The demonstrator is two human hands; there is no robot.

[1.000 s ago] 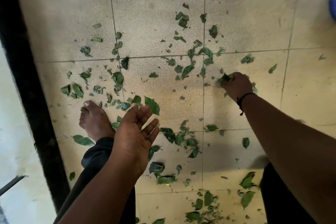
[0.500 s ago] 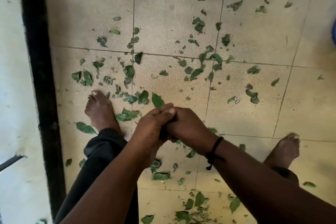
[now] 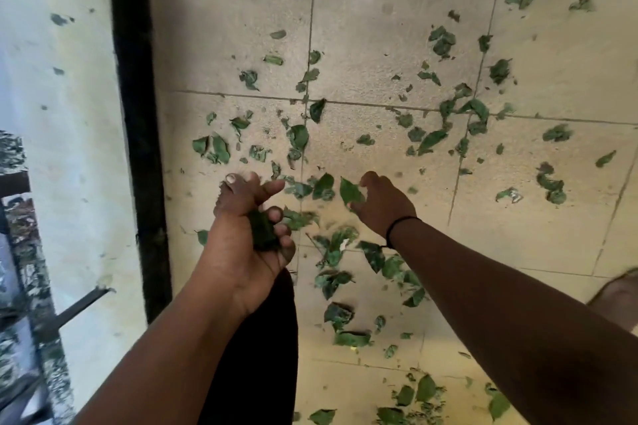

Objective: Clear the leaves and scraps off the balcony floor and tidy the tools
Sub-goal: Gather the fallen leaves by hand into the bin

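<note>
Green leaves and torn scraps (image 3: 445,134) lie scattered over the pale tiled balcony floor (image 3: 379,28). My left hand (image 3: 248,238) is palm up at lower centre-left, its fingers curled round a dark wad of gathered leaves (image 3: 263,229). To its right, my right hand (image 3: 383,203), with a black band on the wrist, is low over the floor. Its thumb and fingers are spread on either side of one whole leaf (image 3: 350,191), which lies on the tile. I cannot tell whether they touch it.
A black strip (image 3: 133,114) runs along the floor's left edge beside a pale wall (image 3: 69,114). A dark metal bar (image 3: 79,304) pokes out low on the left. My bare left foot (image 3: 230,179) shows behind the left hand, and my right foot (image 3: 618,290) is at the right edge.
The hands were pressed together half a second ago. They have parted: the left keeps the leaf wad, and the right has moved to the right, down to a leaf on the tile.
</note>
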